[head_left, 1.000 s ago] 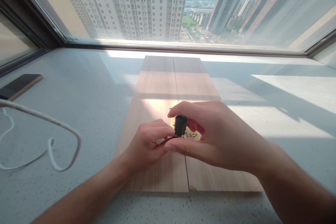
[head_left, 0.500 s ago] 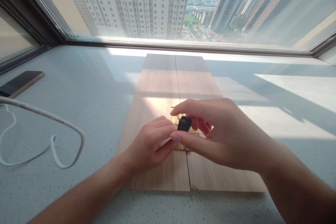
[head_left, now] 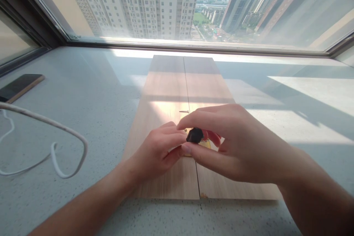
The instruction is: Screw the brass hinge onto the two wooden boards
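Observation:
A short black screwdriver handle (head_left: 195, 135) stands between my hands, seen almost end-on. My right hand (head_left: 235, 143) is curled loosely around it, thumb in front and index fingertip at the far side. Low on the near left, my left hand (head_left: 155, 151) has its thumb and index finger drawn together by the handle; what they pinch is hidden. Beneath the fingers lies a brass-coloured hinge plate (head_left: 206, 145), mostly covered. Just beyond it a small screw (head_left: 184, 111) lies on the left wooden board (head_left: 163, 88). The screwdriver's tip is out of sight.
The left board and the right wooden board (head_left: 204, 84) lie side by side on a speckled white sill (head_left: 110, 118). At the left are a phone (head_left: 20, 86) and a looped white cable (head_left: 74, 131). A window frame (head_left: 193, 48) runs along the back.
The black handle has turned and tilted, showing more of its end. My right fingers have shifted slightly around it; my left hand stays nearly where it was.

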A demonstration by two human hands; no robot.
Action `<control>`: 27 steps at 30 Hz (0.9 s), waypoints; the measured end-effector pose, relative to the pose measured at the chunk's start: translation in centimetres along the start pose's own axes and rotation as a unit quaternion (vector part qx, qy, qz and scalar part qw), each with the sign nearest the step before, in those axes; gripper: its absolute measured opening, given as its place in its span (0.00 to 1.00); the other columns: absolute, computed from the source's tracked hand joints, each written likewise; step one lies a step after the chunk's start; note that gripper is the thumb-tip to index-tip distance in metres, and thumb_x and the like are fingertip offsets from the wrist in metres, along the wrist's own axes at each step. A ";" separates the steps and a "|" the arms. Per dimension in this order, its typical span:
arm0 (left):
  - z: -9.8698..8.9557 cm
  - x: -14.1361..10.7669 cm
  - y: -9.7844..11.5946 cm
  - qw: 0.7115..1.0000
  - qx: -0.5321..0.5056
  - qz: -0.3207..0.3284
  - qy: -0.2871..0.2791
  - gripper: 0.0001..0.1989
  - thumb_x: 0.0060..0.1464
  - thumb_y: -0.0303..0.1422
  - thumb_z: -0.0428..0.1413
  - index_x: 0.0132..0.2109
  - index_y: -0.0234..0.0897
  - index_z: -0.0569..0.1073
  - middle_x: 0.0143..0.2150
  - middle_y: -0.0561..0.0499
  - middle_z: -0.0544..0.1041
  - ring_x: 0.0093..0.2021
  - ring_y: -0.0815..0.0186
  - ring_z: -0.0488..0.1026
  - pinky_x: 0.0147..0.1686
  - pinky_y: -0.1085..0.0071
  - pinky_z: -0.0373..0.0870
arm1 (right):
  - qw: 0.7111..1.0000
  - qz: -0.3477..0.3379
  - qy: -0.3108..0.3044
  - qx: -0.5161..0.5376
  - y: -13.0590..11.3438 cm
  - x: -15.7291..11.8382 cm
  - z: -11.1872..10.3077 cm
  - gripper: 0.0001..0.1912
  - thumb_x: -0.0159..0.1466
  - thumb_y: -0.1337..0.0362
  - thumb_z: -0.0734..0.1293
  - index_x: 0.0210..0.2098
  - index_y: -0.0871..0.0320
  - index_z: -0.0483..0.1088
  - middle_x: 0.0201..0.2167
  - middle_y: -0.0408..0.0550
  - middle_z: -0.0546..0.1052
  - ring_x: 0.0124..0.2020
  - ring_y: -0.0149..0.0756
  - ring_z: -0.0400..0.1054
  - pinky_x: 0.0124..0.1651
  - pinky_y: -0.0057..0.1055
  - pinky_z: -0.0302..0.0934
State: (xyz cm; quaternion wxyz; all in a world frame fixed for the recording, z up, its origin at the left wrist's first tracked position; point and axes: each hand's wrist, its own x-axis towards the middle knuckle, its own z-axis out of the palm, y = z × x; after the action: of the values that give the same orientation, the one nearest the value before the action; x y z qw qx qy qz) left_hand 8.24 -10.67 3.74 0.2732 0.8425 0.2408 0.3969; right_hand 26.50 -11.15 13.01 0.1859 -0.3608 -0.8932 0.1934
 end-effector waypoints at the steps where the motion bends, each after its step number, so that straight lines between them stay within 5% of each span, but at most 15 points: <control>1: 0.0 0.0 0.1 1.000 0.000 0.000 0.002 0.08 0.58 0.24 0.51 0.31 0.35 0.70 0.30 0.48 0.75 0.34 0.65 0.71 0.32 0.71 0.66 | 1.000 -0.005 -0.009 0.003 0.0 0.0 -0.1 0.04 0.60 0.65 0.67 0.29 0.58 0.70 0.21 0.37 0.69 0.23 0.25 0.58 0.26 0.26 0.49; 5: 0.0 0.1 0.2 1.000 -0.006 -0.012 0.006 0.04 0.58 0.28 0.54 0.35 0.35 0.73 0.32 0.46 0.76 0.34 0.63 0.71 0.34 0.68 0.68 | 0.999 0.027 -0.016 -0.039 0.3 0.0 -0.2 0.12 0.60 0.59 0.69 0.25 0.58 0.66 0.18 0.37 0.65 0.20 0.26 0.54 0.23 0.26 0.44; 9: -0.1 0.2 0.3 1.000 0.000 0.000 -0.013 0.10 0.61 0.27 0.49 0.32 0.35 0.72 0.27 0.47 0.74 0.33 0.64 0.71 0.34 0.68 0.68 | 0.997 0.041 -0.002 -0.072 0.5 0.1 0.0 0.19 0.59 0.52 0.69 0.23 0.57 0.63 0.16 0.37 0.63 0.19 0.26 0.52 0.23 0.27 0.42; 15: -0.3 0.3 0.3 0.999 0.017 0.014 -0.028 0.11 0.60 0.24 0.47 0.30 0.35 0.69 0.29 0.48 0.74 0.32 0.66 0.70 0.32 0.71 0.67 | 1.000 -0.017 -0.025 -0.008 0.5 -0.1 -0.4 0.07 0.62 0.62 0.66 0.30 0.58 0.69 0.22 0.38 0.70 0.23 0.25 0.58 0.26 0.26 0.49; 22: -0.1 0.2 0.2 1.000 -0.012 -0.020 0.011 0.04 0.59 0.29 0.54 0.35 0.35 0.74 0.31 0.47 0.76 0.33 0.65 0.70 0.32 0.69 0.67 | 0.997 0.035 -0.016 -0.061 0.9 0.0 -0.1 0.19 0.59 0.51 0.70 0.24 0.57 0.63 0.16 0.36 0.63 0.19 0.25 0.53 0.22 0.26 0.42; 27: -0.4 0.4 0.4 1.000 0.021 -0.005 0.010 0.11 0.60 0.26 0.50 0.29 0.35 0.71 0.26 0.50 0.73 0.29 0.67 0.68 0.29 0.71 0.65 | 0.998 0.023 0.030 -0.048 1.0 0.4 0.3 0.19 0.61 0.52 0.68 0.23 0.57 0.61 0.16 0.37 0.62 0.19 0.25 0.51 0.23 0.27 0.44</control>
State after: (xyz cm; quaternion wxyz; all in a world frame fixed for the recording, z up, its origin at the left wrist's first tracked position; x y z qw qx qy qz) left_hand 8.22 -10.65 4.45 0.2552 0.8426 0.2557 0.3994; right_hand 26.61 -10.26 12.39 0.1903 -0.3951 -0.8871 0.1438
